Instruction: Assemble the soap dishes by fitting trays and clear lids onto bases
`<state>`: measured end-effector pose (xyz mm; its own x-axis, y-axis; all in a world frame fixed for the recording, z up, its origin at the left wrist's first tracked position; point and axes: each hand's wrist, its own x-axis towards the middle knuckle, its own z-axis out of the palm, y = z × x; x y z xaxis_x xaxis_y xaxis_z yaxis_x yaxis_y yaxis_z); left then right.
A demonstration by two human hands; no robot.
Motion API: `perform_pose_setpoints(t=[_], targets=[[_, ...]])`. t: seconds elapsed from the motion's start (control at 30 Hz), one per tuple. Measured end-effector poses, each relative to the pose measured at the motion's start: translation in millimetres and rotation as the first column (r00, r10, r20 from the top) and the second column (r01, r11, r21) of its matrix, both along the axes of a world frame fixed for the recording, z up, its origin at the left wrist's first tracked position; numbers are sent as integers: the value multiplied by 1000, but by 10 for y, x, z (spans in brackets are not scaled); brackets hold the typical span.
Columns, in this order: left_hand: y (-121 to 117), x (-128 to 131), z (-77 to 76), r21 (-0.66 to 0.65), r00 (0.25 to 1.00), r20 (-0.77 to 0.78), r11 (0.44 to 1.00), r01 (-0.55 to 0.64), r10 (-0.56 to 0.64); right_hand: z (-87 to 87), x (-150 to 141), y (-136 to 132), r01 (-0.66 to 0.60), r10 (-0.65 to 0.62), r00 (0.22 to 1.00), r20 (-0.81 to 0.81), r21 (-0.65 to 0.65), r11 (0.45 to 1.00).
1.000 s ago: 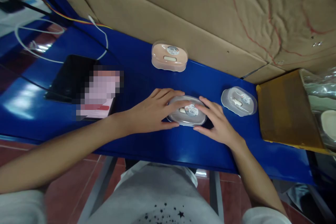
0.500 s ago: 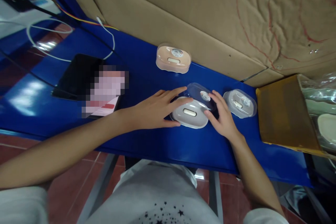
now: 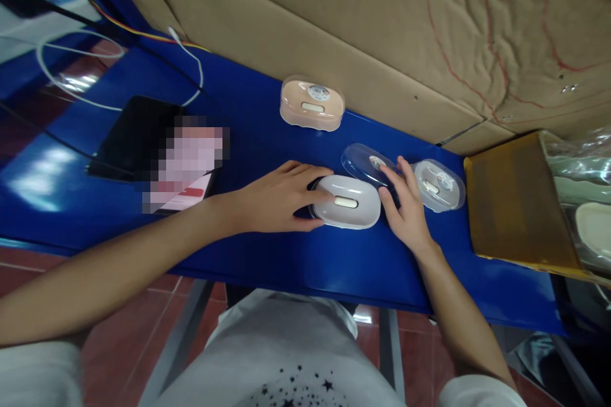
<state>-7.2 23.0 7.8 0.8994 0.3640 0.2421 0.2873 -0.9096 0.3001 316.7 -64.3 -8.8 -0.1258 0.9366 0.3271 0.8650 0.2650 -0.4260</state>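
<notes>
A light grey oval dish (image 3: 358,216), probably a soap dish, lies uncovered on the blue table with a small white bar-shaped piece at its centre. My left hand (image 3: 281,198) grips its left end, thumb and fingers around the rim. Just behind the dish is a clear plastic lid (image 3: 359,162) with a round sticker, tilted and apart from it. My right hand (image 3: 408,213) holds the lid by its right end between thumb and fingers. To the right of that hand stands another grey dish (image 3: 436,184) under a clear lid.
At the back, a peach dish (image 3: 312,105) with a clear lid stands against the cardboard wall (image 3: 286,19). A phone (image 3: 186,172) with a lit, blurred screen and a black object (image 3: 138,133) lie left, near a white cable (image 3: 200,76). A cardboard box (image 3: 510,197) holds wrapped pieces at right.
The clear lid has moved off the grey dish, back and slightly right, with my right hand. My left hand has shifted slightly left and stays on the dish.
</notes>
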Motion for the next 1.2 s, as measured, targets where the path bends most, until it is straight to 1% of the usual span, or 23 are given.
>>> perform_pose_setpoints(t=[0.17,0.27,0.3,0.37,0.43,0.47,0.53,0.63,0.73,0.97,1.1,1.2], targets=[[-18,3,43,-43,1000,11,999,30,-29,-35,53,43,-10,5,998,61,80,997],[-26,15,3,-53,999,38,998,34,-32,40,39,12,-50,40,995,88,109,993],[-27,21,-17,-54,999,44,998,30,-27,82,21,-11,-85,74,993,91,118,989],[-26,31,-57,-55,999,49,998,14,-11,170,-32,-65,-203,193,976,97,112,973],[-19,36,-87,-69,998,58,998,-3,7,227,-97,-113,-333,326,939,113,53,941],[-13,36,-97,-79,998,66,997,-7,12,236,-129,-130,-376,372,920,124,12,926],[1,35,-112,-87,996,83,996,-14,21,224,-184,-147,-409,411,899,148,-49,911],[16,37,-128,-65,996,85,998,-23,28,182,-225,-149,-401,407,898,168,-69,913],[17,44,-141,-62,996,83,998,-26,31,178,-227,-153,-407,412,896,166,-69,911],[-6,38,-154,-57,999,47,998,-24,27,187,-200,-136,-442,436,889,138,10,897],[-16,44,-139,-53,999,5,998,-45,45,172,-157,-106,-394,389,918,71,67,917],[-13,48,-139,-47,998,2,997,-60,60,163,-141,-97,-342,338,939,63,86,936]])
